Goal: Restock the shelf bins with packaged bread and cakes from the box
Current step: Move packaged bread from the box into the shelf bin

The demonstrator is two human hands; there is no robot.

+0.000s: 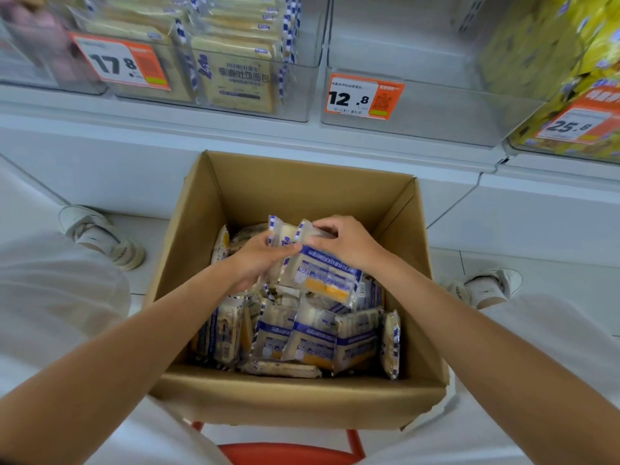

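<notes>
Nearest: red stool carrying the cardboard box, flaps open, set between the person's knees. The box is well stocked: loose packets in blue-white wrap stand and lie right across its floor, so by my read most of the unloading is yet to do. Over that layer both hands are on a held bundle of the same packets, looks like two or three, count not certain. Left hand grips the bundle's left end with fingers curled round it. Right hand grips the far upper edge, fingers curled over the seal. The bundle lies between the two hands, tilted, lower end touching or just above the loose packets, can't tell which. It sits within the box opening; whether it's above rim height I can't tell. Step in hand, as a judgement: gathering a handful, not yet carried to the shelf. Further out, the shelf. Middle bin with the 12.8 tag shows nothing inside, so it's the likely target, well apart from the bundle. Left bin, 17.8 tag, is packed with toast packets in similar blue-check trim and looks done. Right bin, 25.8 tag, is full of yellow packs. The far-left bin is blurred with pinkish contents, nothing more to say on it.
</notes>
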